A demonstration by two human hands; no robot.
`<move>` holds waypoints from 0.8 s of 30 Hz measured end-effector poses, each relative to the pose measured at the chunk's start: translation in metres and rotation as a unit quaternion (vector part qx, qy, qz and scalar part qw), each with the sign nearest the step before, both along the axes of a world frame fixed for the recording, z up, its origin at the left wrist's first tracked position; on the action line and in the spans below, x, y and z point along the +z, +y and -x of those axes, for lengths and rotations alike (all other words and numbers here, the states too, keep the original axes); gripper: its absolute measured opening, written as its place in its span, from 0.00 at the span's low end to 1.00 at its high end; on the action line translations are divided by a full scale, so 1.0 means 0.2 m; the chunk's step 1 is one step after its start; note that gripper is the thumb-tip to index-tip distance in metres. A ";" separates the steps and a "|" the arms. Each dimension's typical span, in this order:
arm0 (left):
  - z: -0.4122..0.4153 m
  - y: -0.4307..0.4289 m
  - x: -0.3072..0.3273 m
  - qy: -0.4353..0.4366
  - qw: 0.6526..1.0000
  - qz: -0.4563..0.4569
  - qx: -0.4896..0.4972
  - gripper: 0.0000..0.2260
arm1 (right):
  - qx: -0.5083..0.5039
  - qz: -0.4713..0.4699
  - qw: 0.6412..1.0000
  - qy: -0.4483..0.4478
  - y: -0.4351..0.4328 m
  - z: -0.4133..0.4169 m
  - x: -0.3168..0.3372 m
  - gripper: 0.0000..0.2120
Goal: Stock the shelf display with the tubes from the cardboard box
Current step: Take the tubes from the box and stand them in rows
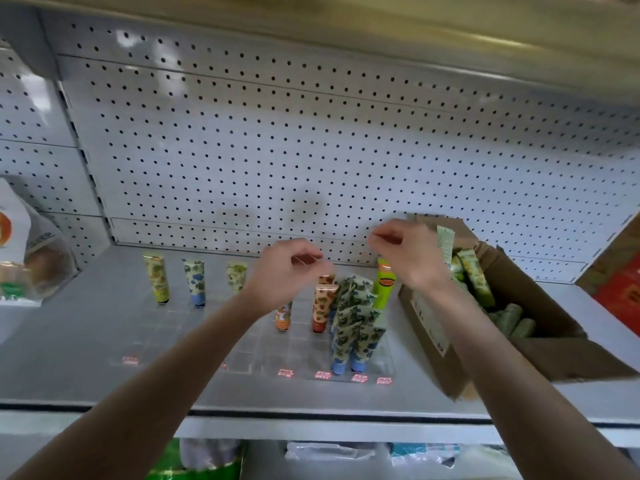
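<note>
Both hands hover over the shelf (86, 341). The left hand (287, 268) and right hand (412, 254) have their fingertips curled, as if pinching something thin, though I cannot tell what. Tubes (356, 317) stand in the clear display tray (242, 358), and more green tubes (478, 278) wait in the cardboard box (429, 327) to the right. This looks like a pause between placements. The next move is likely a reach into the box, then setting a tube upright in an empty slot.

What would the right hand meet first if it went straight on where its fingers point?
Likely the left hand: the right hand aims its curled fingers leftward at it across a small gap. Depth is unclear, so it could pass behind.
</note>
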State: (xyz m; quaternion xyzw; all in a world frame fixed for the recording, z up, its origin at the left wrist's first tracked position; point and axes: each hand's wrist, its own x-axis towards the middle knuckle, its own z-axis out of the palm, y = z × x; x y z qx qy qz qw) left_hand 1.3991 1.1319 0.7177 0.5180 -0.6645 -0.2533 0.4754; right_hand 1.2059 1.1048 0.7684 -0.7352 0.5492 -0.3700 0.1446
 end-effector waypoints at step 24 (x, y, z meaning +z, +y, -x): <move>0.62 -0.13 0.03 0.010 0.998 0.007 -0.065 0.07 | -0.097 -0.220 0.966 0.090 -0.37 0.66 -0.05 0.16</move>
